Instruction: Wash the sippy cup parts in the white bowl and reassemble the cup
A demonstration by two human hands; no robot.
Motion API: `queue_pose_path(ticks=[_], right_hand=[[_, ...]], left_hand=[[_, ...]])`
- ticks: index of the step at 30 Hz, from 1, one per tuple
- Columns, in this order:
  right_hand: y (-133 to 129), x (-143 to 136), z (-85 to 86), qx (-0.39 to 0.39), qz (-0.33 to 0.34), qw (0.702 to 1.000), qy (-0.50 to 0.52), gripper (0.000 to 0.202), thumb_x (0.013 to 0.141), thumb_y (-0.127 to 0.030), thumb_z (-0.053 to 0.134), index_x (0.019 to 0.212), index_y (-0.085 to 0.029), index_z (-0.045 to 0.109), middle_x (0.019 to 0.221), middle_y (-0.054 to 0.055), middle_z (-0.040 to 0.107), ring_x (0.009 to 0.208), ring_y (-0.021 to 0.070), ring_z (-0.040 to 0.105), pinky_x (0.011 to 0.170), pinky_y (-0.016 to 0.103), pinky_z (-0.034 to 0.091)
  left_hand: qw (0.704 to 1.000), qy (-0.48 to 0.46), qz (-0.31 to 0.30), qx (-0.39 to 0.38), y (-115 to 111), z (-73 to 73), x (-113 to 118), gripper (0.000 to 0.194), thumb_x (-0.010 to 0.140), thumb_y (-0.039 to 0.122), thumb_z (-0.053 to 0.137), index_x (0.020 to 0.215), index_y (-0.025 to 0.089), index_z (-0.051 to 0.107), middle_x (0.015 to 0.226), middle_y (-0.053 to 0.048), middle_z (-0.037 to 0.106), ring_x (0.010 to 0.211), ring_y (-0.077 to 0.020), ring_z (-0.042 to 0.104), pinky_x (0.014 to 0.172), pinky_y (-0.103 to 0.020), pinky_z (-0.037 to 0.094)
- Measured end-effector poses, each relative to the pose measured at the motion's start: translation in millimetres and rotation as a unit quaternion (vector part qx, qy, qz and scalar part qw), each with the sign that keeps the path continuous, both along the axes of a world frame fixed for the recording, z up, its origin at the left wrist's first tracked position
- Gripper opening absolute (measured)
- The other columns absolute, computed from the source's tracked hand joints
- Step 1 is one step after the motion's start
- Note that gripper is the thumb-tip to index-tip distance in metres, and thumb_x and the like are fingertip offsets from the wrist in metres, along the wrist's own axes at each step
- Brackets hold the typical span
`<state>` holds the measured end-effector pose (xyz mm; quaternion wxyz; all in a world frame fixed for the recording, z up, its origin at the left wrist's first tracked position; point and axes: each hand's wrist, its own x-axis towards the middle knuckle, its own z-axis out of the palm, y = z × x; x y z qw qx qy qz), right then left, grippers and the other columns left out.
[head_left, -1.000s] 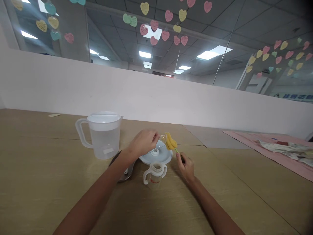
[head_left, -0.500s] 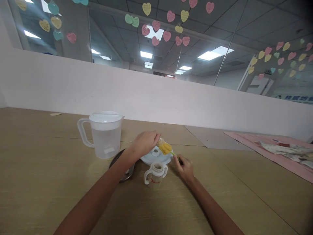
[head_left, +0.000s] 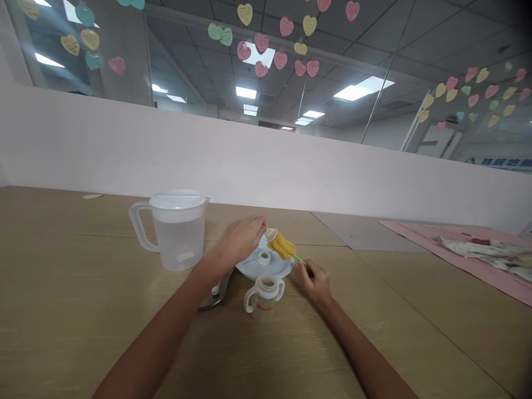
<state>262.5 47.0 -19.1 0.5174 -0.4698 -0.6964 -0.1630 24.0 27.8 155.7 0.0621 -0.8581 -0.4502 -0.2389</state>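
— What stood on the table, and what was in it?

— A clear plastic pitcher point(head_left: 177, 230) with a white lid and handle stood left of the hands, filled most of the way with water. Just in front of the hands a small baby bottle point(head_left: 264, 296) with two side handles stood upright with no cap on; I could not tell whether anything was in it. Behind it lay a pale blue round dish point(head_left: 251, 269) with a white ring-shaped piece point(head_left: 264, 257) on it. A metal lid or plate point(head_left: 214, 293) lay flat under the left forearm, partly hidden.

— And the hands?

— The left hand point(head_left: 239, 239) was closed in a pinch on a small clear teat point(head_left: 271, 233), held above the dish. The right hand point(head_left: 316, 280) pinched the thin green handle of a yellow sponge brush point(head_left: 282, 245), whose sponge head touched the teat; it looked pushed into the opening, though that was too small to tell for certain.

— The surface?

— A light wooden table point(head_left: 83, 310) with seams between panels. At far right lay a pink mat point(head_left: 457, 255) with crumpled cloths or wrappers on it, well apart from the hands.

— The room?

— A low white partition wall point(head_left: 124, 149) ran behind the table, with glass above it bearing paper hearts point(head_left: 261, 41) in pink, yellow and green. Ceiling light panels point(head_left: 353, 91) glowed beyond.
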Motion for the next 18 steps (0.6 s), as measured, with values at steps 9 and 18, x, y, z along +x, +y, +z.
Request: queue_pose_path(ticks=[9,18], right_hand=[[0.2,-0.1,0.1,0.013,0.009,1.000,-0.005,0.033,0.089,-0.032,0.045,0.059,-0.017,0.047,0.048,-0.005,0.038,0.044,0.0082,0.036,0.047,0.022,0.028],[-1.4,-2.2,0.3,0.036,0.013,0.999,0.020,0.030,0.088,-0.031,0.047,0.062,-0.017,0.051,0.049,-0.005,0.040,0.044,0.0082,0.036,0.047,0.022,0.030]], left_hand=[[0.995,-0.053,-0.078,-0.036,-7.5,9.4,-8.4,0.025,0.090,0.025,0.035,0.094,0.019,0.058,0.092,-0.003,0.067,0.077,-0.0167,0.061,0.068,-0.026,0.042],[0.979,-0.139,-0.132,-0.063,-6.3,4.7,0.3,0.015,0.083,0.025,0.051,0.087,0.016,0.063,0.088,-0.004,0.069,0.075,-0.0152,0.065,0.067,-0.024,0.049]])
